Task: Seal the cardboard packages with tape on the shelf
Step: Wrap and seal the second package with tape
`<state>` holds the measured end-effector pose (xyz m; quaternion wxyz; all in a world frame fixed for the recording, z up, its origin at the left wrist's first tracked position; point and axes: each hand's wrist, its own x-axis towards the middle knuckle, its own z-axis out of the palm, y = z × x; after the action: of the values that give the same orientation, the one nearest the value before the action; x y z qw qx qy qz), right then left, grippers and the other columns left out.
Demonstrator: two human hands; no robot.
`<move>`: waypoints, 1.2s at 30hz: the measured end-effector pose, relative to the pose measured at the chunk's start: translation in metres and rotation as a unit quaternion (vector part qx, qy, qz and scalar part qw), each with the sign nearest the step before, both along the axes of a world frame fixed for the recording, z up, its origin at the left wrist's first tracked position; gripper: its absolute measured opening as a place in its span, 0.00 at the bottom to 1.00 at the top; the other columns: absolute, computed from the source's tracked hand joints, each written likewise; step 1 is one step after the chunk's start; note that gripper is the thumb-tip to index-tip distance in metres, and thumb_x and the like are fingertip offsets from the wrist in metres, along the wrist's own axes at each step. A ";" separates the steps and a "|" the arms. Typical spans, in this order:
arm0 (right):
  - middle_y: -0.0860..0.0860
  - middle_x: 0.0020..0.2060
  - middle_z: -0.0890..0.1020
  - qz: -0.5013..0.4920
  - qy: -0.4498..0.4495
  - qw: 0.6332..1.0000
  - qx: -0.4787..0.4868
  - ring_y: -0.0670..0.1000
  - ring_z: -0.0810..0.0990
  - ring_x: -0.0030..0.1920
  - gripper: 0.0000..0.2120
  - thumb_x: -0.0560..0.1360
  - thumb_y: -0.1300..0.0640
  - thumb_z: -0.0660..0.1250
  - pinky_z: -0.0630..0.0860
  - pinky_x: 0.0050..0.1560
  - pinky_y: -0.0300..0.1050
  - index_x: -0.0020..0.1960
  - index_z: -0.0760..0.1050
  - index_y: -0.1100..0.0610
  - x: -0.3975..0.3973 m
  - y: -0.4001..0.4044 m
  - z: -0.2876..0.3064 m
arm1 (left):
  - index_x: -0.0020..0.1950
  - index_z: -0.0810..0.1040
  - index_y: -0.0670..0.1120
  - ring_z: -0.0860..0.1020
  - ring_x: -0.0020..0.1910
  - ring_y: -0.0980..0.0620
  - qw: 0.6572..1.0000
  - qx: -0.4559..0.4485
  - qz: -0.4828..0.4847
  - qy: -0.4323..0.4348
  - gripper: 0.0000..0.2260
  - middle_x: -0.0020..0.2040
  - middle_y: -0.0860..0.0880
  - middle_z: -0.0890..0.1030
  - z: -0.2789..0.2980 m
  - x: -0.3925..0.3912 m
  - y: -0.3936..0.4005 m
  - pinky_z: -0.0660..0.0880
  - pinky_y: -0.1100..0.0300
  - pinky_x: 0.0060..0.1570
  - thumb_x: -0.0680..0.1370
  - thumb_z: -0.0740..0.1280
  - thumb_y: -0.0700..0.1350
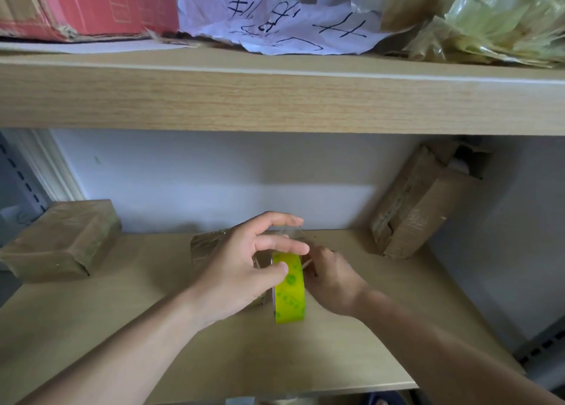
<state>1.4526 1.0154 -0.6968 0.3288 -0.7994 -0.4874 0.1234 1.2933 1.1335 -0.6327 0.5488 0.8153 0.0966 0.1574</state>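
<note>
A yellow-green tape roll (290, 291) stands on edge at the middle of the lower shelf (214, 352). My left hand (244, 267) holds the roll with its thumb on the rim and its fingers spread over the top. Behind the hands lies a small taped cardboard package (206, 247), mostly hidden. My right hand (331, 282) is just right of the roll, fingers curled at the loose clear tape end against the package; the pinch itself is hidden.
A taped brown package (61, 239) lies at the shelf's left end. Another cardboard box (419, 203) leans against the right back corner. The upper shelf board (275, 99) carries a red box (91, 4), crumpled written paper (275, 16) and plastic bags (489, 19).
</note>
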 end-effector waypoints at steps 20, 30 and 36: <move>0.51 0.53 0.78 -0.041 -0.277 0.922 -0.269 0.57 0.82 0.52 0.02 0.78 0.57 0.66 0.67 0.40 0.45 0.50 0.75 0.53 0.024 -0.031 -0.005 | 0.58 0.80 0.45 0.83 0.57 0.57 0.996 -0.057 0.013 -0.064 0.12 0.49 0.46 0.88 -0.016 0.012 -0.006 0.74 0.70 0.54 0.82 0.61 0.48; 0.45 0.39 0.80 -0.024 -0.014 0.988 -0.150 0.40 0.77 0.37 0.13 0.78 0.60 0.67 0.71 0.36 0.37 0.47 0.74 0.41 0.065 -0.078 0.009 | 0.62 0.77 0.46 0.80 0.40 0.67 0.998 -0.031 -0.037 -0.037 0.23 0.55 0.47 0.87 -0.017 0.012 0.000 0.69 0.75 0.38 0.70 0.60 0.33; 0.36 0.38 0.79 0.023 -0.001 0.991 -0.132 0.40 0.72 0.35 0.08 0.73 0.52 0.72 0.70 0.39 0.38 0.50 0.79 0.41 0.071 -0.094 0.034 | 0.60 0.79 0.52 0.82 0.45 0.54 0.999 -0.023 -0.017 -0.038 0.26 0.55 0.50 0.87 -0.018 0.012 0.001 0.71 0.58 0.43 0.69 0.58 0.30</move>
<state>1.5235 0.9213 -0.6629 0.2171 -0.8246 -0.4855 0.1929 1.3055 1.1344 -0.6509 0.5733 0.7974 0.0650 0.1765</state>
